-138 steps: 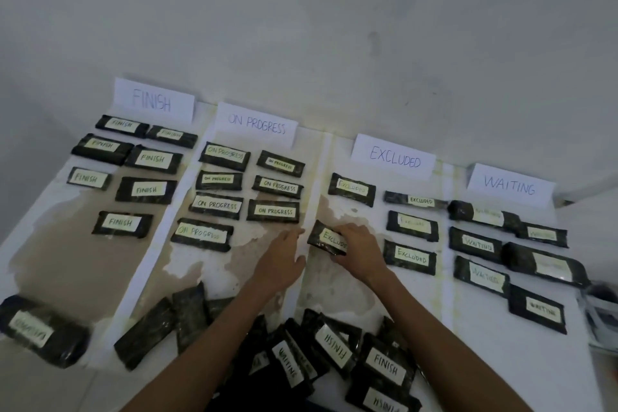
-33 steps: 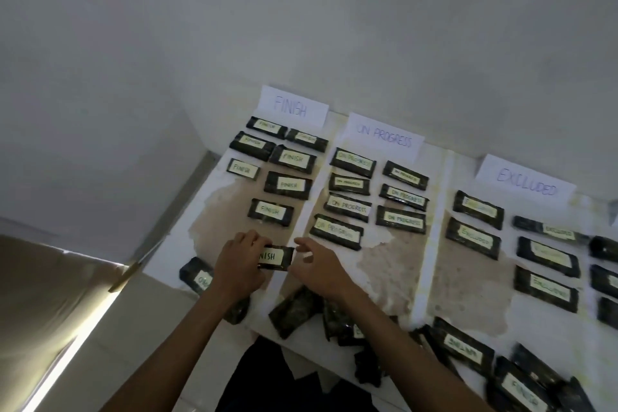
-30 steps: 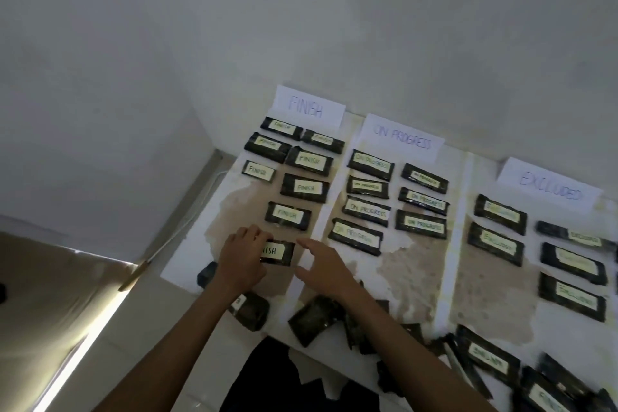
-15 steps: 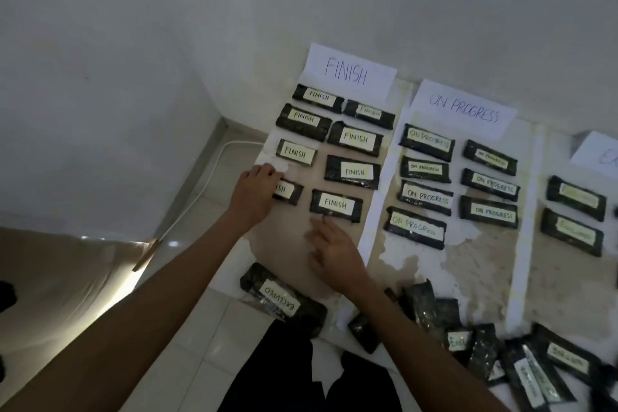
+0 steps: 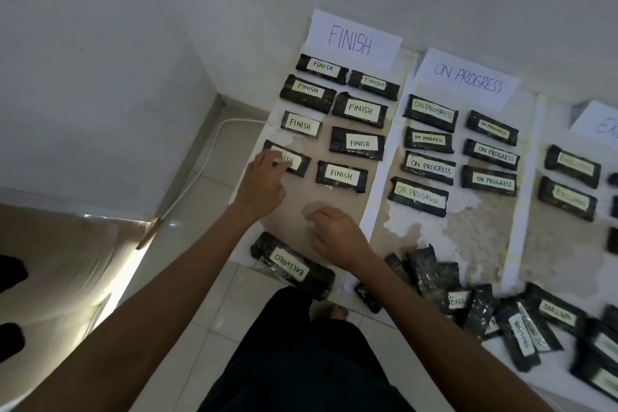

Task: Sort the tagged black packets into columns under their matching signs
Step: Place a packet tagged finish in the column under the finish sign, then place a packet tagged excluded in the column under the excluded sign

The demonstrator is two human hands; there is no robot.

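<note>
- Lettering half hidden: the packet (image 5: 297, 164) shows only "NISH" beside the left hand (image 5: 264, 186) fingers (image 5: 272, 159), which lie relaxed on it.
- Black, glossy (pale tag), it sits under the FINISH sign (image 5: 352, 40) beyond them.
- Right hand (image 5: 337, 234) loosely curled, empty.

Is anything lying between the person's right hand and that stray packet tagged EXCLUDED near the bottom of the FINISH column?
Nothing visible does. The right hand is just beyond the EXCLUDED packet, with only bare sheet between them. The left hand rests on a FINISH packet farther up.
</note>
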